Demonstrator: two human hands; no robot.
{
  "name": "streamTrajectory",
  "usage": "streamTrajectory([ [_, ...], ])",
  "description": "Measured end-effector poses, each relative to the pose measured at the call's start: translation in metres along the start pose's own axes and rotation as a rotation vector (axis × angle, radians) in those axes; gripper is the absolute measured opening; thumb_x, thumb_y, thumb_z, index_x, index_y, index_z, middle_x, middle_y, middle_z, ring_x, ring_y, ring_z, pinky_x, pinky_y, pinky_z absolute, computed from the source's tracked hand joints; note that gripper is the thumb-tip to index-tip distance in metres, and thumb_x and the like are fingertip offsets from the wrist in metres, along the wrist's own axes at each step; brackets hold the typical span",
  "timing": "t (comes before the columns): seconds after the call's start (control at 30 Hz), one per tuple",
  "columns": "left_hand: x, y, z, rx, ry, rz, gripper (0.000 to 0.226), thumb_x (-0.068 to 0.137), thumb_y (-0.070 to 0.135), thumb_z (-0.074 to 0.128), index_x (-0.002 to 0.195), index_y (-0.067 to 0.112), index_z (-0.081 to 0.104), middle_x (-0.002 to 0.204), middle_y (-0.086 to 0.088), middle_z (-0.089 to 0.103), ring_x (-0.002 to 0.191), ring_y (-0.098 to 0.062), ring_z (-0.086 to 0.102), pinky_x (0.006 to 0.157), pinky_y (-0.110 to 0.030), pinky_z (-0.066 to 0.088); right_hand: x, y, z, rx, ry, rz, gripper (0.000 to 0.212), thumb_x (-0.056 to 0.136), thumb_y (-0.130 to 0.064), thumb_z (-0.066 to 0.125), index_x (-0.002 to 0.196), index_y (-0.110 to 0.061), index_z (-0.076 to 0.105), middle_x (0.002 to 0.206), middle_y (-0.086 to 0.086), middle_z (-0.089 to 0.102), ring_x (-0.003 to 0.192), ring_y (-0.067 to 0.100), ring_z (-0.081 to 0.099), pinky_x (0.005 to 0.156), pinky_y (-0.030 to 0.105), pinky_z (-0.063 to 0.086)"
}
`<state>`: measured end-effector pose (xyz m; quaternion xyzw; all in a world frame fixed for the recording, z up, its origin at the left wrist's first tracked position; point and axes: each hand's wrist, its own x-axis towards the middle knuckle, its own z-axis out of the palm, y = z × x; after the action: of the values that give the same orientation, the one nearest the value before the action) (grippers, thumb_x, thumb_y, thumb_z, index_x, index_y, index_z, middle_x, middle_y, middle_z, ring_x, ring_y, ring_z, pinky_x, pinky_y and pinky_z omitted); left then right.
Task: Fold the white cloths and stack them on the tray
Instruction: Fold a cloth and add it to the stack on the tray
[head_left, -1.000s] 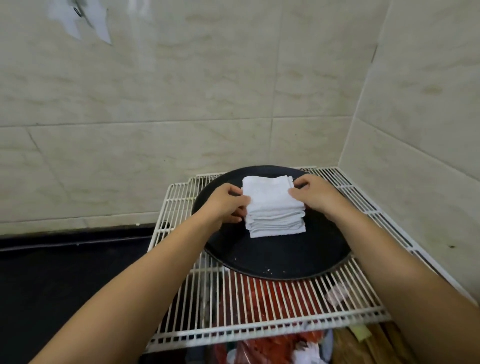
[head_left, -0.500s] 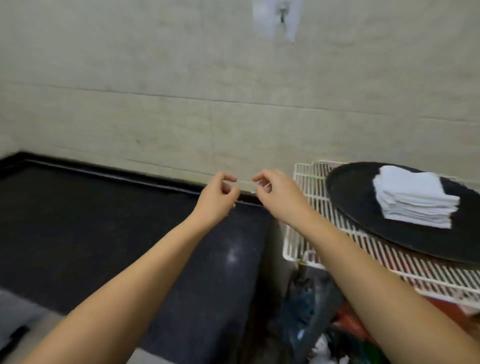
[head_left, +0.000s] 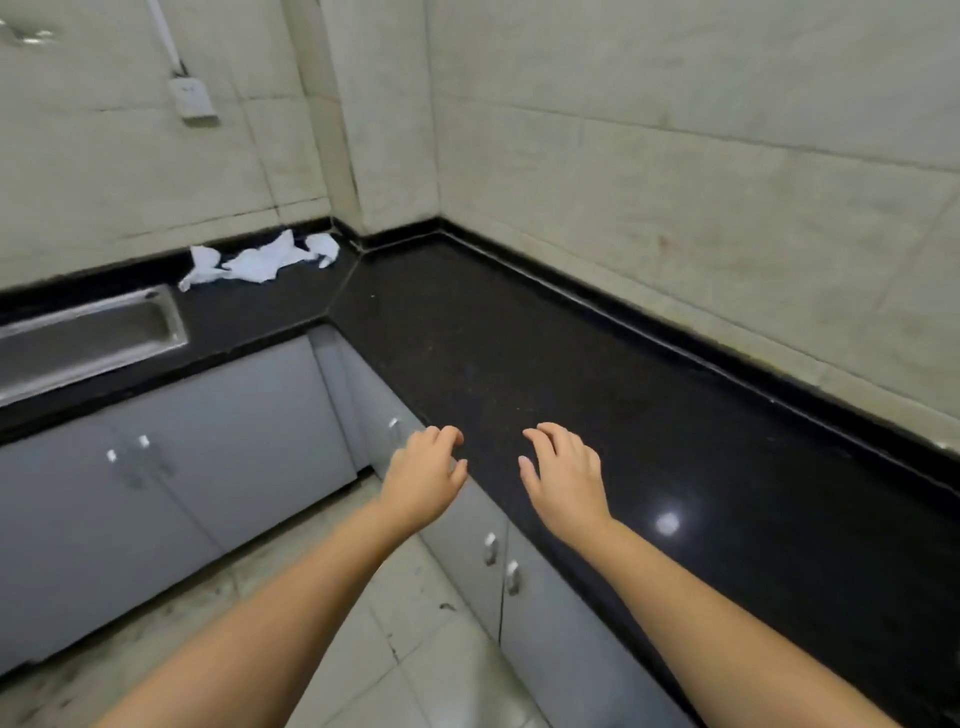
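Here, in the head view, both bare forearms reach forward over the near edge of a black L-shaped desk (head_left: 597, 364). The left hand (head_left: 423, 480) hangs over the desk's front edge, above the grey cupboard doors (head_left: 234, 441); its fingers (head_left: 449, 434) are loosely curled and hold nothing. The right hand (head_left: 566, 480) is just beside it, above the dark desk top, palm down, with its fingers (head_left: 545, 436) relaxed, slightly spread and holding nothing. Whether either hand touches the surface cannot be told.

The cloths (head_left: 262, 260) lie well apart from both hands, in the far corner of the desk, against the tiled wall (head_left: 675, 171). They are white, crumpled and unfolded, lying in a loose heap of about 3 pieces, some touching one another. Just to their left a steel sink (head_left: 88, 338) is set into the desk. A white wall socket (head_left: 193, 98) with a cable sits on the wall above the cloths. Pale floor tiles (head_left: 415, 649) show between the forearms. A bright light spot reflects on the desk near the right wrist.
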<state>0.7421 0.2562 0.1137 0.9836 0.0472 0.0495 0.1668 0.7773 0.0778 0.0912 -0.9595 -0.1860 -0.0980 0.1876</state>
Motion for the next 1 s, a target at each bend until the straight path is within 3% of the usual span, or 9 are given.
streamTrajectory([
  [0.1, 0.011, -0.048, 0.000, 0.044, -0.029, -0.082, 0.035, 0.095, 0.030, 0.044, 0.128, 0.018, 0.046, 0.127, -0.004, 0.050, 0.121, -0.024, 0.044, 0.097, -0.038, 0.040, 0.029, -0.025, 0.036, -0.036, -0.053, -0.060, 0.037, 0.091, -0.031, 0.052, 0.123, -0.014, 0.060, 0.130, 0.008, 0.057, 0.118, 0.027, 0.056, 0.093, 0.046, 0.045],
  [0.4, 0.134, -0.163, -0.021, 0.088, 0.008, -0.150, 0.037, 0.098, 0.036, 0.040, 0.129, 0.017, 0.046, 0.129, -0.005, 0.051, 0.120, -0.023, 0.045, 0.096, -0.036, 0.038, 0.188, -0.076, 0.118, -0.037, -0.187, -0.166, 0.045, 0.100, -0.038, 0.034, 0.143, -0.023, 0.036, 0.150, -0.002, 0.033, 0.139, 0.016, 0.029, 0.113, 0.037, 0.022],
  [0.77, 0.277, -0.299, -0.050, 0.054, -0.025, -0.343, 0.036, 0.097, 0.036, 0.041, 0.128, 0.018, 0.046, 0.129, -0.003, 0.051, 0.122, -0.023, 0.045, 0.099, -0.037, 0.038, 0.388, -0.147, 0.197, -0.057, -0.279, -0.294, 0.044, 0.100, -0.038, 0.033, 0.141, -0.024, 0.037, 0.148, -0.002, 0.035, 0.137, 0.016, 0.031, 0.112, 0.035, 0.021],
  [1.0, 0.375, -0.398, -0.058, 0.050, -0.039, -0.309, 0.034, 0.097, 0.035, 0.041, 0.127, 0.018, 0.045, 0.124, -0.002, 0.051, 0.119, -0.024, 0.045, 0.096, -0.037, 0.038, 0.494, -0.205, 0.273, -0.033, -0.316, -0.273, 0.042, 0.100, -0.037, 0.034, 0.139, -0.024, 0.039, 0.145, -0.003, 0.037, 0.136, 0.016, 0.033, 0.111, 0.036, 0.024],
])
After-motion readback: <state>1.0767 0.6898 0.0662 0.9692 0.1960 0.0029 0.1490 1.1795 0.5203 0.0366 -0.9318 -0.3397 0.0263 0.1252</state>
